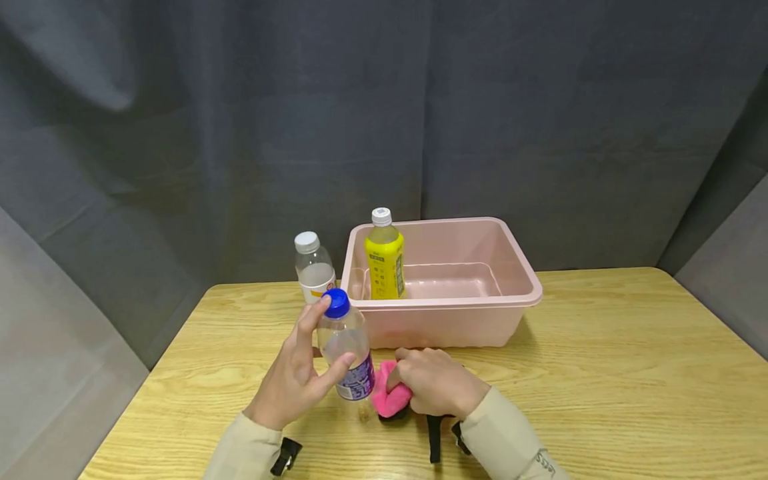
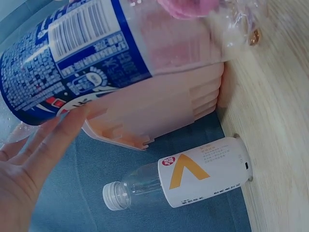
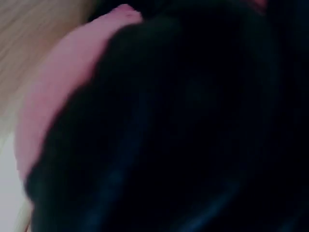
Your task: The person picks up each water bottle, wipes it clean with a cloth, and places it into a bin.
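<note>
Left hand (image 1: pixel 295 370): grasping the blue-capped bottle (image 1: pixel 343 338), thumb across the near side, index fingertip at the cap (image 1: pixel 337 303), other fingertips against the label (image 2: pixel 72 63) in left wrist view. Held roughly upright before the left end of the pink bin (image 1: pixel 444 328), base near the table (image 1: pixel 630 373); contact there not certain. Right hand (image 1: pixel 441 383): pinching a pink cloth (image 1: pixel 389 397), just right of the bottle's lower part. Black material (image 3: pixel 169 121) next to the cloth, filling most of right wrist view, blurred. Standing inside the bin, toward its left: yellow-labelled bottle (image 1: pixel 386 263). Upright on the table, left of the bin: white-capped bottle (image 1: pixel 315 272). Behind everything, dark grey curtain (image 1: pixel 312 120).
</note>
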The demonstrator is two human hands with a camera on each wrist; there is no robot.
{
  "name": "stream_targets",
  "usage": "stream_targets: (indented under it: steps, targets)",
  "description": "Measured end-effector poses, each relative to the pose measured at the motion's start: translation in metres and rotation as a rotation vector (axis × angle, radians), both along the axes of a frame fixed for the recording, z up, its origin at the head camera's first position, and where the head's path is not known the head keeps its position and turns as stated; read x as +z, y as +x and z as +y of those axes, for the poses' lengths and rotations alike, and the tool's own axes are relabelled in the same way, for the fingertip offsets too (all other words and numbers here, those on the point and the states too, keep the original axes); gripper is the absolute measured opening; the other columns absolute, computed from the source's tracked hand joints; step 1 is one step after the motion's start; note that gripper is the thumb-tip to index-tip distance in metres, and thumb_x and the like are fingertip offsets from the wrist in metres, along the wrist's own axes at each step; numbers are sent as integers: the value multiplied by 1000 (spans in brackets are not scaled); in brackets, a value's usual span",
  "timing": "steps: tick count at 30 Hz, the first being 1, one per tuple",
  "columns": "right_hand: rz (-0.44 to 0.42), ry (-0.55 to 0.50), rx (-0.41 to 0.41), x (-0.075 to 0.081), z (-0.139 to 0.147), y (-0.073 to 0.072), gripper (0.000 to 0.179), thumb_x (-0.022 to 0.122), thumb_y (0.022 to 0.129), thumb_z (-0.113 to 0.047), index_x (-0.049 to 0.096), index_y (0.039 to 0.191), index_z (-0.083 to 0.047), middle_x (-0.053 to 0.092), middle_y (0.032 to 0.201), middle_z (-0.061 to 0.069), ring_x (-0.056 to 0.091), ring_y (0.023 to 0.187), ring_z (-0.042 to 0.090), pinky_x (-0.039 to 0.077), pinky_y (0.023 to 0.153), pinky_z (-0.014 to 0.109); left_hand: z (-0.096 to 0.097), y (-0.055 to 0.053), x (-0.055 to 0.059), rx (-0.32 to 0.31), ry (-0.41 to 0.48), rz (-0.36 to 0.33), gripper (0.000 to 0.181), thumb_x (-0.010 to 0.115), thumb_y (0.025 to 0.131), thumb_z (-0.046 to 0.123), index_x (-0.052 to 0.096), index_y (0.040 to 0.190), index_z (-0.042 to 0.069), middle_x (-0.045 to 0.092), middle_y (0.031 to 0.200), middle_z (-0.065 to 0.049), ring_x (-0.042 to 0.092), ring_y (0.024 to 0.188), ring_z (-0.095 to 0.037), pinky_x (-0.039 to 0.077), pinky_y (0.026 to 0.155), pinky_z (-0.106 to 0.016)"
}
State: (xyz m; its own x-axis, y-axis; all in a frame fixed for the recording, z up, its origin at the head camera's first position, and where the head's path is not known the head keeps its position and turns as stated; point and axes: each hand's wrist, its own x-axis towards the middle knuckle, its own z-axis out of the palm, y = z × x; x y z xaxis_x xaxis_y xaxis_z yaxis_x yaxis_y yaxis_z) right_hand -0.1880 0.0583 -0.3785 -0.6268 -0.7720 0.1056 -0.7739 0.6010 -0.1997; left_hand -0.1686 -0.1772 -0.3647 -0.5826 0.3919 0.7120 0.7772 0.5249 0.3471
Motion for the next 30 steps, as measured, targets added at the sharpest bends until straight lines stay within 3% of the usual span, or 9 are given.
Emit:
stream_targets:
  steps: [4,8,11,15,23,27,30]
  targets:
    - [25,-3,6,1,2,0,34,73,73,7,80,86,-24,52,81,-7,50,72,11,49,65,32,-1,1,0,2,0,-6,66,49,104,49,23,149,9,46,137,-26,59,109,-41,58,61,-27]
    - [53,-79,15,12,6,2,40,75,70,8,80,94,-24,56,84,-4,52,68,11,47,59,30,0,1,0,3,-5,-19,67,48,104,50,22,149,10,45,139,-26,59,110,-42,59,61,-28]
    - [99,-192,39,24,10,6,42,77,70,7,78,101,-22,57,90,-2,52,66,10,47,56,26,0,1,0,4,-11,-16,66,48,104,50,21,150,10,44,140,-26,59,109,-42,60,61,-29]
    - [222,-349,81,39,15,12,42,77,70,9,75,102,-18,56,93,0,51,64,9,47,57,22,0,1,0,11,-15,-2,66,47,104,50,22,149,10,45,139,-26,60,108,-42,59,61,-29]
    - [387,-650,83,53,14,19,51,72,68,16,76,109,-15,62,109,7,65,86,22,59,72,34,-2,0,-1,-10,12,10,65,49,104,48,24,149,9,47,136,-26,60,104,-38,58,59,-27]
    - [413,-824,83,55,11,19,52,71,69,21,76,112,-9,63,111,12,65,93,28,60,76,41,-1,0,-1,-25,14,14,64,50,104,46,25,149,9,47,137,-25,60,103,-37,58,59,-27]
    - [407,-866,77,56,10,20,53,73,69,21,76,113,-8,63,113,14,65,96,29,59,78,44,0,0,0,-28,9,10,63,50,104,46,25,149,9,46,139,-24,60,105,-37,58,60,-27]
